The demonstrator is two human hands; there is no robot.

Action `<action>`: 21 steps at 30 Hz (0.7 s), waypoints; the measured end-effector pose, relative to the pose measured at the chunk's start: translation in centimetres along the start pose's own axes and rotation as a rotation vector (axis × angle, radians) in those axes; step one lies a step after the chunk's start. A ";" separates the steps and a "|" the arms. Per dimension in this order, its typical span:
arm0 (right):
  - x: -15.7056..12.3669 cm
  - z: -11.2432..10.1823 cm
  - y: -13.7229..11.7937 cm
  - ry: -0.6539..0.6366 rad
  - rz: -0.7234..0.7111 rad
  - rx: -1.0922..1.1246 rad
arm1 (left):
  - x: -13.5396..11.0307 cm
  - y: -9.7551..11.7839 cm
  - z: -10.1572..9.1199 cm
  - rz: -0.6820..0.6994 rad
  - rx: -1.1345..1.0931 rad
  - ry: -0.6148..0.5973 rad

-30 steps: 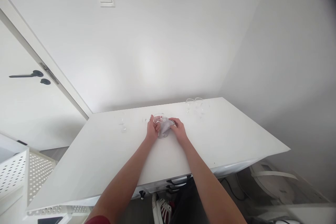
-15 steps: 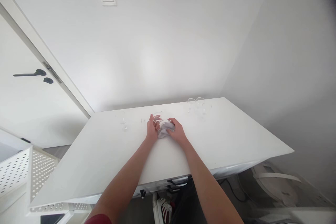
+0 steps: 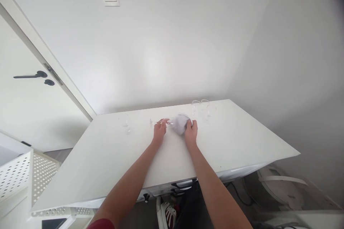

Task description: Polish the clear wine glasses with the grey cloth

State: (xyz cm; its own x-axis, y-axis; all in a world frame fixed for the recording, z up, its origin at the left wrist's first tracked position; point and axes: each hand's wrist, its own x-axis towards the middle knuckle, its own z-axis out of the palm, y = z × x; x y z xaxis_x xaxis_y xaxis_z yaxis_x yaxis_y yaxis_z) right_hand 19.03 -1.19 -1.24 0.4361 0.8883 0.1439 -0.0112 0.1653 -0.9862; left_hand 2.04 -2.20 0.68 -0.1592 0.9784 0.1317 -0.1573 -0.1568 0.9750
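My left hand (image 3: 159,131) is closed around the stem of a clear wine glass (image 3: 171,121). The glass lies sideways above the tabletop, its foot pointing left and its bowl towards the right. A pale grey cloth (image 3: 179,124) covers much of the bowl. My right hand (image 3: 190,131) grips this cloth at the bowl's right end, and the fingertips there are partly hidden in it.
The hands are over a white table (image 3: 120,164) against a wall. Clear stemmed glasses (image 3: 204,107) stand at the back right, and another faint clear glass (image 3: 127,124) is on the left. A white perforated rack (image 3: 40,179) stands beside the table's left side.
The wine glass has turned sideways, bowl to the right. My right hand has moved right and up with the cloth, which now covers the bowl. My left hand has shifted slightly right.
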 end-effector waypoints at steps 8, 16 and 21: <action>-1.8 0.4 -2.4 -0.484 0.027 0.417 | -0.1 0.0 -0.1 0.000 0.170 -0.025; -3.1 0.4 -3.7 -0.891 -0.024 0.366 | 0.1 -0.1 0.1 0.017 0.087 -0.085; -2.0 0.2 -3.2 -0.706 0.066 0.543 | -0.4 0.7 0.4 0.015 -0.011 -0.158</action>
State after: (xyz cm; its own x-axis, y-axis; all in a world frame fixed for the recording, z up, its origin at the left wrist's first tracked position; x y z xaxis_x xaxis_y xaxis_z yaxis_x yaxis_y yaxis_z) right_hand 18.02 -3.43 1.59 -0.2343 0.9304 0.2818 -0.5194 0.1252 -0.8453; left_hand 2.37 -2.68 1.35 -0.0067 0.9847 0.1739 -0.1672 -0.1725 0.9707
